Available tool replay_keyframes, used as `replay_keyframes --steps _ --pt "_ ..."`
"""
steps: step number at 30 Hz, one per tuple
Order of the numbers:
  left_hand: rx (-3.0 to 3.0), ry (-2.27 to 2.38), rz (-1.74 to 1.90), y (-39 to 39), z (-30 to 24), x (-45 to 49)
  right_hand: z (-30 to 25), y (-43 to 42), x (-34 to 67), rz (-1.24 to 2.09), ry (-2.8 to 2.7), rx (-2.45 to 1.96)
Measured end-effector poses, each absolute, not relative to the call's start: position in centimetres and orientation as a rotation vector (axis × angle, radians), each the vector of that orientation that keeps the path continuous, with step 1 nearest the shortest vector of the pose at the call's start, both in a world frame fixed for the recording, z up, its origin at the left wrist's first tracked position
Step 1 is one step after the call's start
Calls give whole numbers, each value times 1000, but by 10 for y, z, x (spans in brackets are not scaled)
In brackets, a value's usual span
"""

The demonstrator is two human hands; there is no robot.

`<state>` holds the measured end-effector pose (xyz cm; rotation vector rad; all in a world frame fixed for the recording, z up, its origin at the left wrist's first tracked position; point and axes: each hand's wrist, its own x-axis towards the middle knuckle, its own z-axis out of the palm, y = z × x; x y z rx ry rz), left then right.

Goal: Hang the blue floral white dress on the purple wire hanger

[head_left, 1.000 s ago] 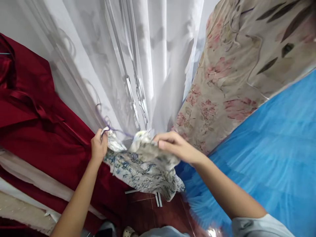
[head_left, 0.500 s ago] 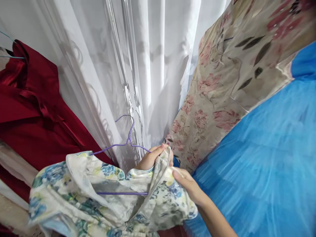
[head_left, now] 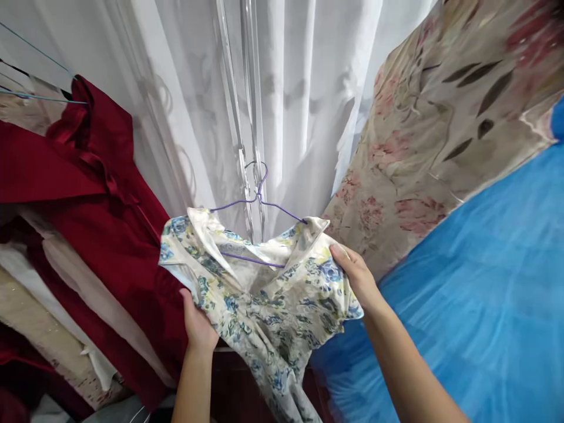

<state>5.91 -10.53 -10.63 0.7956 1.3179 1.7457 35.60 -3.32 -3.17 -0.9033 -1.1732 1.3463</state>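
Note:
A white dress (head_left: 273, 305) with blue, green and yellow flowers hangs on a purple wire hanger (head_left: 259, 195), its neckline toward me and its skirt falling below. My right hand (head_left: 358, 275) grips the dress at the right shoulder, thumb in front and fingers mostly behind the cloth. Low on the left side, under the sleeve, my left hand (head_left: 200, 326) holds the dress edge with its thumb up. The fabric hides its other fingers. The hanger's hook stands free in front of the curtain, and its lower bar shows inside the neck opening.
A dark red garment (head_left: 110, 176) hangs at the left, with pale and beige garments (head_left: 48, 317) below it. White curtains (head_left: 291, 88) and clear vertical strips (head_left: 251, 76) fill the back. A beige floral dress (head_left: 396, 153) and a bright blue tiered dress (head_left: 467, 294) hang at the right.
My left hand has moved from behind the right shoulder by the hanger to the dress's left side. The dress and hanger have shifted up and right in view; my right hand stays on the shoulder.

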Motion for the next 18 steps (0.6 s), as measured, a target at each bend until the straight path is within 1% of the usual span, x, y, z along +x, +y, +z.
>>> replay_keyframes --steps 2,4,5,8,9,10,11,14,15,16,18 --pt "617 1309 1786 -116 -131 54 -40 -32 358 1401 -1232 -918" --pt "555 1325 1738 -124 -153 55 -55 -31 363 1319 -1236 -977" --pt "565 1346 1701 -128 -163 58 -64 -33 364 1172 -1189 -1022" --pt "604 1417 1644 -137 -181 72 -93 -46 355 511 -897 -1114" --pt "610 1435 1649 -140 -184 77 -102 -53 346 373 -844 -1124" --pt "610 1449 1659 -143 -186 82 -110 -61 335 338 -863 -1130" --pt "610 1459 1664 -145 -187 85 -117 -70 322 425 -977 -1139" --pt "633 1472 1629 -149 -187 88 -129 -88 279 1085 -1636 -1040" --pt "636 1474 1615 -149 -187 87 -132 -91 266 1212 -1743 -1019" --pt "632 1472 1606 -149 -186 85 -134 -92 255 1271 -1791 -1020" --pt "600 1448 1605 -148 -184 81 -138 -90 240 1249 -1784 -1068"
